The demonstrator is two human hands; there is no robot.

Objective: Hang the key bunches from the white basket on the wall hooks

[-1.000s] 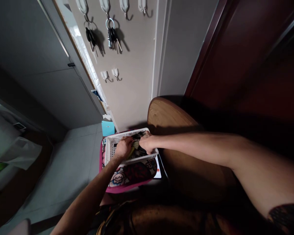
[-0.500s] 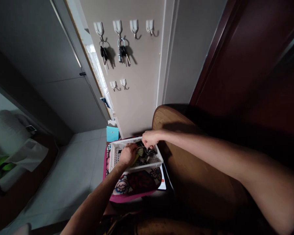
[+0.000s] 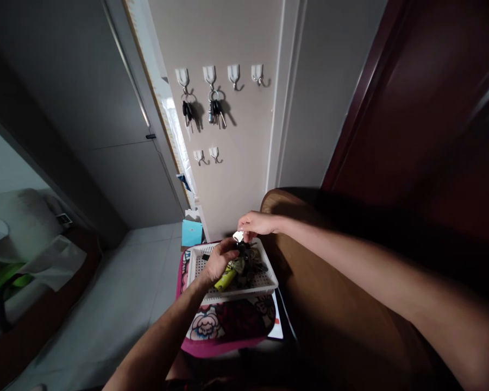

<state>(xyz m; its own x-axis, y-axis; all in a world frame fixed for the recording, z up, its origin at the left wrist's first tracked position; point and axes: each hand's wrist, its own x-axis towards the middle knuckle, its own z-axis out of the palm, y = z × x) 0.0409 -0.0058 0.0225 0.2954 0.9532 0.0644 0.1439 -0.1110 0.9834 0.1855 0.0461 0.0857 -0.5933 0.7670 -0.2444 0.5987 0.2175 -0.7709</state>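
A white perforated basket (image 3: 269,282) rests on a pink flowered stool (image 3: 228,326). It holds a heap of dark keys (image 3: 252,269) and a yellow-green tag (image 3: 225,279). My right hand (image 3: 255,224) is pinched shut above the basket, lifting a bunch of keys by a shiny ring (image 3: 238,236). My left hand (image 3: 219,260) is inside the basket, its fingers curled at the hanging keys and over the yellow-green tag. What exactly it grips I cannot make out.
The wall ahead carries two rows of white hooks (image 3: 233,74); two key bunches (image 3: 215,111) hang on the upper row. A rounded wooden tabletop (image 3: 309,271) is right of the basket, a dark red door (image 3: 411,108) beyond. A blue box (image 3: 191,232) stands on the floor.
My right hand has risen out of the basket, pulling a bunch of keys up by its ring. My left hand stays low in the basket. The view has tilted upward.
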